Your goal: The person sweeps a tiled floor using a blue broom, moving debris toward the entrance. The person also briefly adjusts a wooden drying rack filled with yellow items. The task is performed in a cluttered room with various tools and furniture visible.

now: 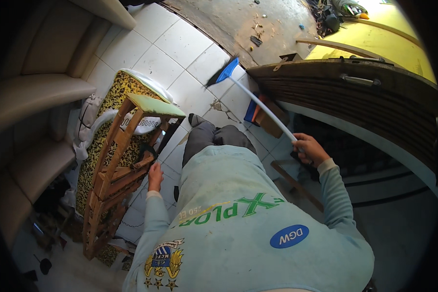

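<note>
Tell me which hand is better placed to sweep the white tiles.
Likely the right hand: it grips the broom, while the left hand is beside the wooden frame, away from the broom.

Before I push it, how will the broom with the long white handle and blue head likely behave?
The white-handled broom is probably stiff along its length, since its handle looks nearly straight. Its dark, fanned bristles will likely flex under pressure. With the right hand gripping far from the blue head, that end may swing or twist easily.
</note>
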{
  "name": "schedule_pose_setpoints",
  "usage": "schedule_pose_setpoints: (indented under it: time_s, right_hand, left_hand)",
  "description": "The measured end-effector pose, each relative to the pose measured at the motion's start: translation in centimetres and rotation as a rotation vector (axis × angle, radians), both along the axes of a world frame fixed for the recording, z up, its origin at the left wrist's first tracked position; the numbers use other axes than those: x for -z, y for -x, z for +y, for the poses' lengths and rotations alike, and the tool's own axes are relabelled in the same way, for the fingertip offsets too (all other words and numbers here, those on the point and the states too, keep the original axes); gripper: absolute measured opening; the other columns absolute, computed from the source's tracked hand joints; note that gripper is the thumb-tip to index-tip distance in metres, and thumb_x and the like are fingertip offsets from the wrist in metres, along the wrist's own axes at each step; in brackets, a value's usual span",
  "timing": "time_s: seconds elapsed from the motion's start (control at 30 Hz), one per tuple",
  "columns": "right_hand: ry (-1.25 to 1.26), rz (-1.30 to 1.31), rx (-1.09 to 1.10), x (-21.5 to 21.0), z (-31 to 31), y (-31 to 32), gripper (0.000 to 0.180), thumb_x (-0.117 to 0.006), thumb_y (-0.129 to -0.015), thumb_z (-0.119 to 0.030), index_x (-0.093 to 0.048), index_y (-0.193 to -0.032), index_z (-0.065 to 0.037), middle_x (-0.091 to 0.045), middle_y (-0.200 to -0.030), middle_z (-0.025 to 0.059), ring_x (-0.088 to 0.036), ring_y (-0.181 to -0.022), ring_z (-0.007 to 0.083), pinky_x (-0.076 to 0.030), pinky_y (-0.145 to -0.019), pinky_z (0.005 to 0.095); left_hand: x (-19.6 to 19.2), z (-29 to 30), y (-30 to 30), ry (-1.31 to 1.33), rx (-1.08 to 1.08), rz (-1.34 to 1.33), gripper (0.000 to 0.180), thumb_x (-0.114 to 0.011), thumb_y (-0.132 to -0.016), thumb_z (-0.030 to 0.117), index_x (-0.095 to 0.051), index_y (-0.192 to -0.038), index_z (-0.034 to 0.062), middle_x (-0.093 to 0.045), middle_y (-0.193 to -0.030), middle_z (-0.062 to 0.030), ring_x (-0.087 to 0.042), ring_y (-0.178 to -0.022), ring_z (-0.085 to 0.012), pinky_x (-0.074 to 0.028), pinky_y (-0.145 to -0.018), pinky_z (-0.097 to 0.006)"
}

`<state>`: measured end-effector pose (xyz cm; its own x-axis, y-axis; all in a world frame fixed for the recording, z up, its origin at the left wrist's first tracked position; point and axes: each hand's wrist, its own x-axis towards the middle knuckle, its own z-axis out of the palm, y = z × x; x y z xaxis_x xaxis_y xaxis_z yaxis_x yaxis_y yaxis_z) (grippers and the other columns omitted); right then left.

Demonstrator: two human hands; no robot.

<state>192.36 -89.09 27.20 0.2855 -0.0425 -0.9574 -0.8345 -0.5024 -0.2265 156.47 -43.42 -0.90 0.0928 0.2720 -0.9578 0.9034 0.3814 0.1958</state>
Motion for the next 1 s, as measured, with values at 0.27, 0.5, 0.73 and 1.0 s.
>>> schedule_pose_setpoints:
  time_s: [0.27,0.5,0.73,1.0]
  right_hand:
    - [0.168,0.364,0.128,1.6,-5.9,10.8,0.02,-0.056,-0.091,-0.01,-0.058,-0.107,0.002,-0.054,-0.073,0.005,-0.043,-0.048,0.008,-0.028,-0.036,0.0227]
    - [0.213,0.454,0.146,17.7,-6.7,15.5,0.01,-0.052,-0.091,-0.004,-0.053,-0.083,0.001,-0.045,-0.06,0.0049,-0.043,-0.046,0.0124,-0.028,-0.035,0.0269]
    - [-0.064,0.42,0.438,15.0,2.1,2.1,0.015,-0.046,-0.096,-0.009,-0.048,-0.083,-0.003,-0.045,-0.065,-0.0014,-0.041,-0.046,0.0022,-0.031,-0.034,0.0146]
    - [-0.113,0.213,0.471,13.7,5.6,1.0,0.008,-0.049,-0.095,-0.006,-0.047,-0.095,0.002,-0.05,-0.075,0.005,-0.042,-0.051,0.0036,-0.034,-0.039,0.0147]
  left_hand:
    - [1.7,1.1,-11.5,-0.095,0.232,-0.369,0.058,-0.052,-0.096,0.047,-0.045,-0.141,0.0118,-0.052,-0.137,-0.0076,-0.053,-0.121,-0.0269,-0.044,-0.09,-0.038]
    - [4.5,2.1,-6.7,-0.175,0.279,-0.296,0.05,-0.053,-0.097,0.043,-0.052,-0.134,0.0093,-0.061,-0.1,-0.0019,-0.056,-0.077,-0.01,-0.042,-0.056,-0.022]
    - [-0.5,2.1,-1.9,-0.043,0.208,0.063,0.053,-0.049,-0.097,0.049,-0.047,-0.139,0.0164,-0.049,-0.139,-0.0046,-0.051,-0.12,-0.0273,-0.041,-0.095,-0.047]
    - [0.9,-0.4,-2.0,-0.061,0.094,0.003,0.051,-0.052,-0.096,0.046,-0.049,-0.137,0.0148,-0.054,-0.131,-0.0029,-0.056,-0.11,-0.0223,-0.045,-0.086,-0.038]
